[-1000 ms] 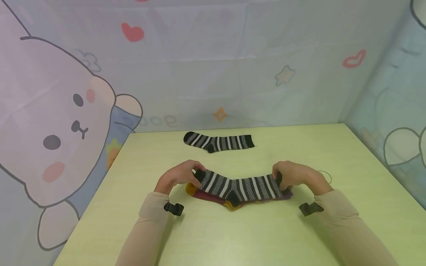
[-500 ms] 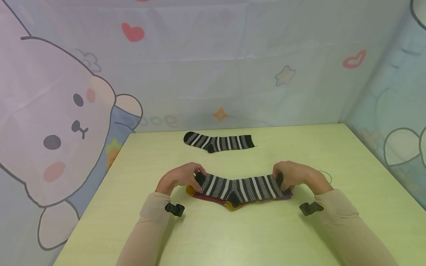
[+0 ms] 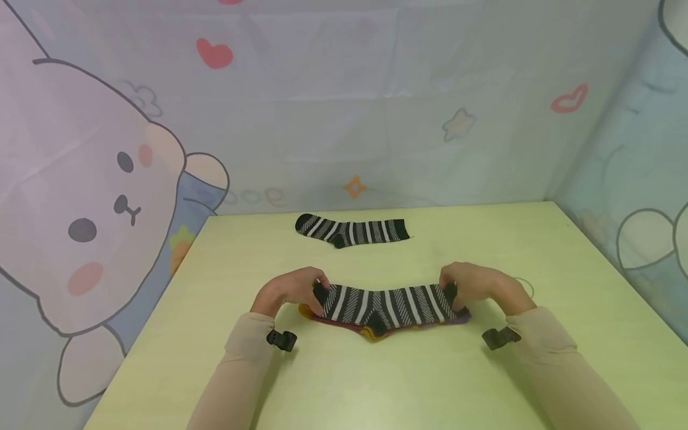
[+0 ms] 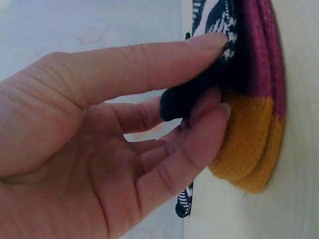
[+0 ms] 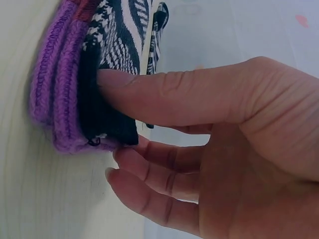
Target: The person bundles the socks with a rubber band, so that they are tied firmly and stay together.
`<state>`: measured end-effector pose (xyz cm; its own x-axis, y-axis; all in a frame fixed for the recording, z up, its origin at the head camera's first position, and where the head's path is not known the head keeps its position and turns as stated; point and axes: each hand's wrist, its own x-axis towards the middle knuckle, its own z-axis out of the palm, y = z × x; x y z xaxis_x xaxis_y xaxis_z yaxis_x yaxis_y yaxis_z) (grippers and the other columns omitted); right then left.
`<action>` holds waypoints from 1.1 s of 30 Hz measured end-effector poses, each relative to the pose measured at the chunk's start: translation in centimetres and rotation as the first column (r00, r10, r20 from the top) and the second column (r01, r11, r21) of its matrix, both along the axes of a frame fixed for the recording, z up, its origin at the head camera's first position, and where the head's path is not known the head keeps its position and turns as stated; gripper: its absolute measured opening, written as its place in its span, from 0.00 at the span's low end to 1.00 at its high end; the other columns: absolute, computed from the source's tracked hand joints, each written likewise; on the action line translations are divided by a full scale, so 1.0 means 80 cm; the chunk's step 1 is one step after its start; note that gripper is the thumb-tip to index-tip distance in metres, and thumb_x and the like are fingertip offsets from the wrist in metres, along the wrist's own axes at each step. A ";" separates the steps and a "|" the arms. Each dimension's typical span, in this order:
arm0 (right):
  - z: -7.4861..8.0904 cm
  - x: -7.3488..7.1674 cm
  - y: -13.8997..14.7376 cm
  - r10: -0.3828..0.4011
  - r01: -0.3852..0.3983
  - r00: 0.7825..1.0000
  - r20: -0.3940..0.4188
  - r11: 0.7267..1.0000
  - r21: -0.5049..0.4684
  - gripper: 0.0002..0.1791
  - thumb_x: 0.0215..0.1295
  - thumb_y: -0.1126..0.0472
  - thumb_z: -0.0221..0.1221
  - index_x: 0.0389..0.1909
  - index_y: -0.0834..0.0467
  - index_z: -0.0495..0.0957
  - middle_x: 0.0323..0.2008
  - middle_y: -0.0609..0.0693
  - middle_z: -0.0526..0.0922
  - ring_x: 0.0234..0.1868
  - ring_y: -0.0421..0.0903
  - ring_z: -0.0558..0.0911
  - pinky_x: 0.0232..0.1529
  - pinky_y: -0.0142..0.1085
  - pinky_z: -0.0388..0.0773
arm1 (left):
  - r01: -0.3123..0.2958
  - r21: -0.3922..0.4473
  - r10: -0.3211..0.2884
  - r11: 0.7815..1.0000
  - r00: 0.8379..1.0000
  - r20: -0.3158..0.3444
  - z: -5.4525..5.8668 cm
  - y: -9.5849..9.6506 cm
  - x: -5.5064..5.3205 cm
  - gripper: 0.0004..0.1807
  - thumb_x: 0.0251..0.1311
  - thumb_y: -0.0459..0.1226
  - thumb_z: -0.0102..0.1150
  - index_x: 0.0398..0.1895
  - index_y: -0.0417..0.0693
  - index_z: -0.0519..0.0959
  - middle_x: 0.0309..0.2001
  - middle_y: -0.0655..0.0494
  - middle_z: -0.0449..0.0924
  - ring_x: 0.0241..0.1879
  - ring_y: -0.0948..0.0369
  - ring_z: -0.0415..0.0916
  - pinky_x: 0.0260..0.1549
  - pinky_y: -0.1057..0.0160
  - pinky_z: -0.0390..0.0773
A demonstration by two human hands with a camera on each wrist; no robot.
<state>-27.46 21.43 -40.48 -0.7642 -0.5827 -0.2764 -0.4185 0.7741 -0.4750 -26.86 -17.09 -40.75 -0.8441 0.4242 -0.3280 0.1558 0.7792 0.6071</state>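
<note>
A black-and-white striped sock (image 3: 400,306) lies stretched across the top of a pair of coloured socks (image 3: 374,335). My left hand (image 3: 294,288) pinches its black toe, thumb above and fingers beneath, as the left wrist view shows. At the other end, my right hand (image 3: 477,285) holds the black cuff (image 5: 99,112) between thumb and fingers. Below the striped sock, mustard toes (image 4: 246,144) and purple cuffs (image 5: 65,99) of the coloured pair stick out; most of their maroon middle is covered.
Another striped sock (image 3: 371,232) lies flat near the back of the pale yellow table (image 3: 376,388). A thin greenish loop (image 3: 532,288) shows behind my right wrist. A printed cloth backdrop (image 3: 333,119) rises along the table's far edge.
My left hand has come slightly down and nearer, lowering the striped sock's toe end over the coloured pair. My right hand keeps its hold on the cuff, almost still.
</note>
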 end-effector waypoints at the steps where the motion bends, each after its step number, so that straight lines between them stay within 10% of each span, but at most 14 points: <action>1: 0.000 0.000 0.000 -0.003 0.003 1.000 0.005 1.000 -0.001 0.22 0.47 0.74 0.72 0.43 0.62 0.76 0.44 0.54 0.78 0.44 0.51 0.74 0.45 0.46 0.76 | -0.003 -0.007 0.003 1.000 1.000 -0.002 0.000 0.000 0.000 0.24 0.46 0.25 0.76 0.48 0.40 0.78 0.50 0.48 0.75 0.40 0.55 0.70 0.38 0.61 0.74; 33: -0.001 -0.001 0.004 -0.012 0.011 0.999 0.038 1.000 0.008 0.23 0.49 0.71 0.72 0.46 0.62 0.75 0.49 0.59 0.77 0.52 0.57 0.75 0.51 0.53 0.75 | 0.071 -0.198 -0.087 0.978 0.994 -0.073 0.003 0.000 0.005 0.20 0.54 0.32 0.75 0.45 0.44 0.74 0.47 0.48 0.71 0.41 0.55 0.67 0.38 0.59 0.71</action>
<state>-27.57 21.75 -40.53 -0.7597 -0.5715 -0.3103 -0.3910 0.7827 -0.4843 -26.45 -17.06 -40.53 -0.8374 0.4254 -0.3433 0.2637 0.8644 0.4280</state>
